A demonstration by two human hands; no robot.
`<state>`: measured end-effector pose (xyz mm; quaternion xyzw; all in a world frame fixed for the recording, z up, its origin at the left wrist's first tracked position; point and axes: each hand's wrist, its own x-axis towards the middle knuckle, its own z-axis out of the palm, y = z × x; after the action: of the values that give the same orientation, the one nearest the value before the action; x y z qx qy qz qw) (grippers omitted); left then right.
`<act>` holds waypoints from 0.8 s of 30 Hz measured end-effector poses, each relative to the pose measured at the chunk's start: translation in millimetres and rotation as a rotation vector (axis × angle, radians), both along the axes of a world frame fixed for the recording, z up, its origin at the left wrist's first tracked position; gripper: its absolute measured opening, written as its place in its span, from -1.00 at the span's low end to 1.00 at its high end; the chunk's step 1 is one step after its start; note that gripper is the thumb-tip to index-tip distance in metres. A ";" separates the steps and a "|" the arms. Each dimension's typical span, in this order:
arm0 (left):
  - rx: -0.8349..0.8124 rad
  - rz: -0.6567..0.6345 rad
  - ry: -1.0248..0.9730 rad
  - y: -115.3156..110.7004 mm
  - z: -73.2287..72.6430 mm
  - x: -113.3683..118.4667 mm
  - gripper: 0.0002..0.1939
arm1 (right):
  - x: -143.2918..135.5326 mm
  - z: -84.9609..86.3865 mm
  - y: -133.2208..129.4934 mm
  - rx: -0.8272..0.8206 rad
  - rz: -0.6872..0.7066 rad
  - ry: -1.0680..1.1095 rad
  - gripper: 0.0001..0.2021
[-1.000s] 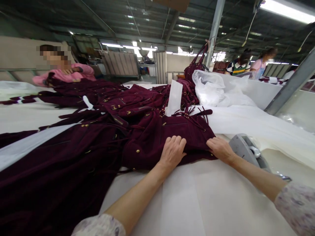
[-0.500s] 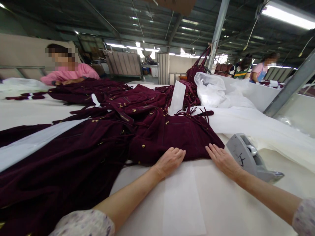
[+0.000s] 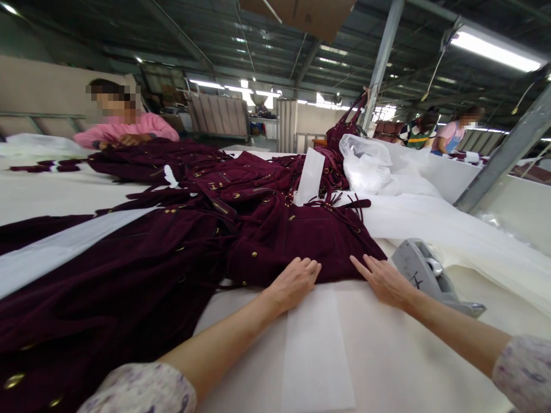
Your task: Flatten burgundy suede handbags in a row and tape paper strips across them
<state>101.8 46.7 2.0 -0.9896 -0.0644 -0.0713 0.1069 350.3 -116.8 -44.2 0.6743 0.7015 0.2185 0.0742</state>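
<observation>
A dark maroon cloth bag (image 3: 322, 238) with thin straps and brass fittings lies flat in front of me. The curled fingers of my left hand (image 3: 297, 279) rest at its near edge; whether they pinch the cloth is hidden. To the right, my right hand (image 3: 383, 278) lies on the same edge, its fingers spread and holding nothing. A strip of white paper (image 3: 321, 350) lies on the table under my left hand. Another white strip (image 3: 310, 175) stands up behind the bag. Close to my right hand is a grey tape dispenser (image 3: 424, 272).
More maroon bags (image 3: 150, 258) are heaped on the left and behind. A clear plastic bag (image 3: 365, 163) sits at the back, beside white sheeting (image 3: 434, 215). Across the table a person in pink (image 3: 150, 127) handles maroon cloth. Two people stand far right.
My right hand has shifted slightly left along the bag's edge, and its fingers are more spread. My left hand stays nearly in place. The whole view has tilted a little.
</observation>
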 end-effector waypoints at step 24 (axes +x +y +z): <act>-0.215 -0.137 -0.168 -9.7 -40.4 81.2 -0.54 | 27.5 68.7 82.6 0.006 -0.601 0.414 -0.62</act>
<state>183.0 37.1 -38.3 -0.9879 -0.0126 -0.1539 -0.0107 377.8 -34.2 24.5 0.8805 0.4716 0.0477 -0.0106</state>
